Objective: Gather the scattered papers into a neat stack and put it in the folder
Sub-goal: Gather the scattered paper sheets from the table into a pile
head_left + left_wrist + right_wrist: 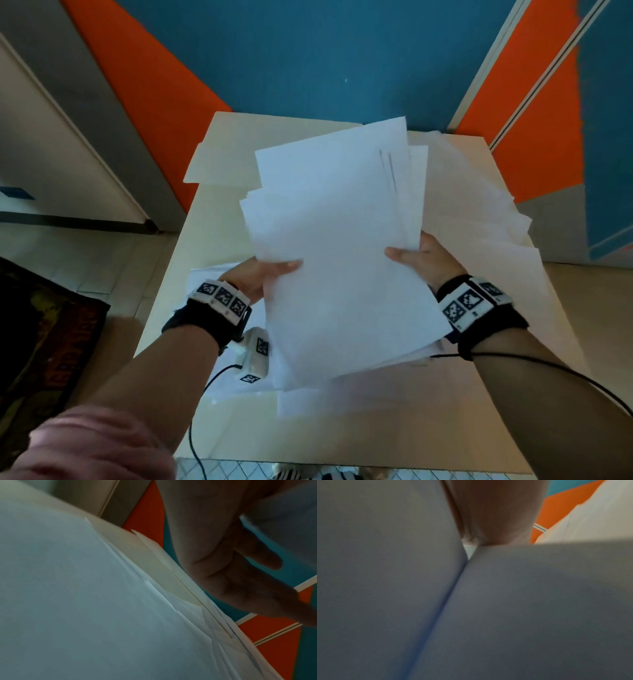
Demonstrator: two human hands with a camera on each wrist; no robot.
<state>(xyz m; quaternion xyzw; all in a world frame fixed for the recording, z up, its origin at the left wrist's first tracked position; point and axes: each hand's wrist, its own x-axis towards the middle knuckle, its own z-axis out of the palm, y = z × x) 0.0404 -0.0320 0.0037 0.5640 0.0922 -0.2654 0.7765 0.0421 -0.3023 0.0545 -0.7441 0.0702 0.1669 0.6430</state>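
A loose, uneven bundle of white papers (335, 246) is held up above the table, its sheets fanned at the far end. My left hand (263, 274) grips its left edge, thumb on top. My right hand (414, 257) grips the right edge the same way. A cream folder (222, 154) lies flat at the table's far left, partly hidden behind the bundle. In the left wrist view, sheets on the table (85, 601) overlap the folder (145, 563), and the left hand's fingers (248, 585) show under the lifted papers. In the right wrist view, grey sheets (522, 608) fill the frame.
More white sheets (479, 219) lie spread over the right side of the cream table (496, 428), and others (239, 387) lie under the bundle at the near left. An orange and blue wall (308, 51) stands behind the table. A dark patterned thing (41, 335) sits on the floor at left.
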